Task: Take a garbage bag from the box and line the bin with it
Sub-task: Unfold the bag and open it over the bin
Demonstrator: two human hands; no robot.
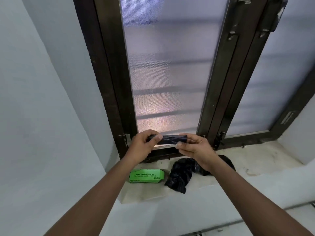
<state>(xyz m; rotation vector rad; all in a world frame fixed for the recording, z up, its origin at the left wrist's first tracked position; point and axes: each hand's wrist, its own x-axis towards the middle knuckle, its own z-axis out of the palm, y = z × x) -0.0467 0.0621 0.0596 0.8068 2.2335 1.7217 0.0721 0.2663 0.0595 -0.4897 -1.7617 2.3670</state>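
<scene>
A black roll of garbage bags (170, 139) is held level in front of the window, above the sill. My left hand (143, 144) grips its left end and my right hand (194, 148) pinches its right end. Below them the green garbage bag box (146, 176) lies on its side on the pale window sill (255, 162). To the right of the box lies a crumpled black plastic bag (180, 174), partly hidden behind my right wrist. No bin is in view.
A dark-framed window with frosted glass (170, 74) rises straight ahead behind the sill. White walls (42, 99) close in on the left and below the sill. A second window pane (276, 79) stands to the right.
</scene>
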